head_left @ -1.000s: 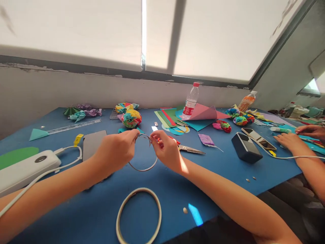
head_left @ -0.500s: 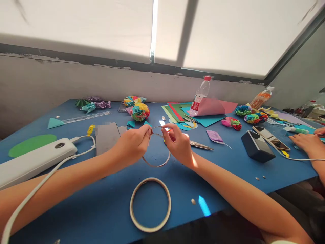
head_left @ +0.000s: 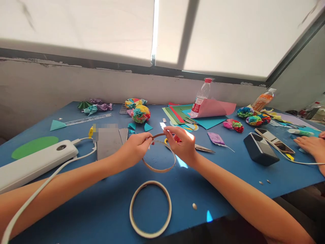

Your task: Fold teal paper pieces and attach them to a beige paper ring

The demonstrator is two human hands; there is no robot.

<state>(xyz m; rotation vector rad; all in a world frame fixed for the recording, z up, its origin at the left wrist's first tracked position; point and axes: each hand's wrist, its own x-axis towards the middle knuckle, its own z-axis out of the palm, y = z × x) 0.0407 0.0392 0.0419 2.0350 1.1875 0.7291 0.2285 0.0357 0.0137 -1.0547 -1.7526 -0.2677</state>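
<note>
A thin brown strip bent into a ring (head_left: 159,170) hangs between my two hands above the blue table. My left hand (head_left: 137,146) pinches the ring at its upper left. My right hand (head_left: 182,144) has thumb and fingers curled at its upper right, around the strip's edge. Nearer to me, a flat tape ring (head_left: 150,234) lies on the table below the held one. Scissors (head_left: 204,148) lie just behind my right hand, which partly hides their handles.
A white power bank (head_left: 40,165) with a cable lies at the left, and a dark box (head_left: 261,149) at the right. Paper balls, coloured sheets and a bottle (head_left: 200,98) stand farther back. Another person's hand (head_left: 308,145) rests at the right edge.
The held ring has tilted and shows more of its band. My right hand has shifted slightly right, away from my left hand. The view has moved a little.
</note>
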